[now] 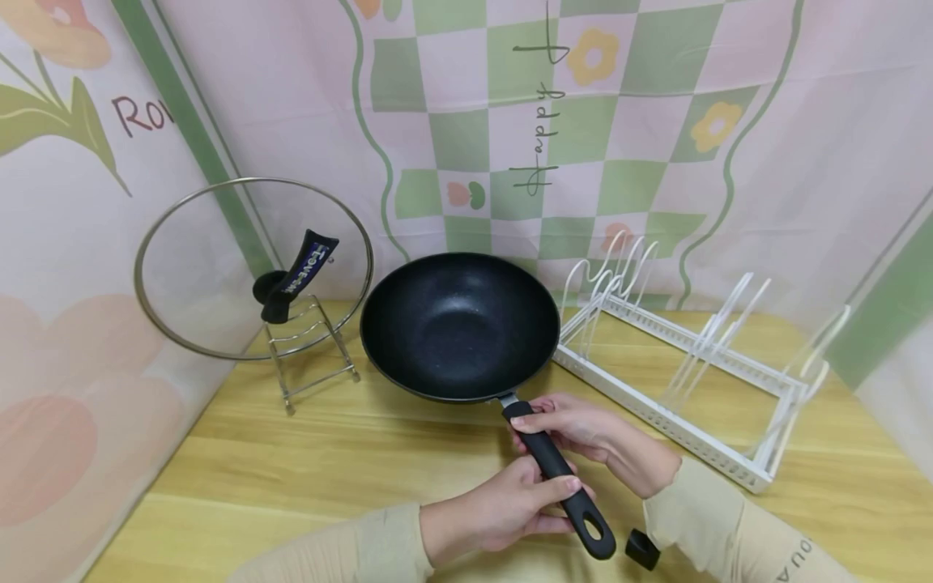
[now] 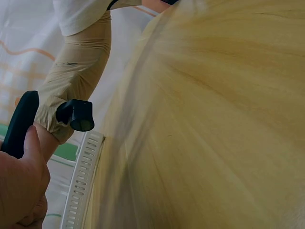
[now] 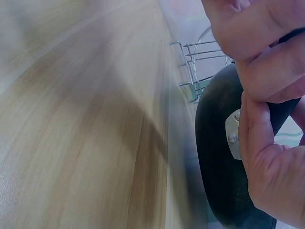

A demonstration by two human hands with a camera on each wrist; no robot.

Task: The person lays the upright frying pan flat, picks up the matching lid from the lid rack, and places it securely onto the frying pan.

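A black wok [image 1: 461, 324] with a long black handle [image 1: 551, 463] is held over the table, its hollow side facing the head camera. My right hand [image 1: 572, 427] grips the handle close to the pan, thumb on top. Lower down, my left hand [image 1: 510, 504] holds the same handle, its thumb laid across it. The right wrist view shows the wok's dark underside [image 3: 214, 129] and the riveted metal bracket [image 3: 232, 136] beside my curled fingers [image 3: 259, 71]. In the left wrist view the handle's end [image 2: 21, 124] sticks out past my thumb.
At the left, a glass lid [image 1: 211, 267] with a black knob leans in a wire stand [image 1: 313, 356]. A white rack [image 1: 656, 413] with upright loops stands at the right. A small black piece [image 1: 642, 551] shows near my right sleeve. Printed cloth [image 1: 466, 121] hangs behind the table.
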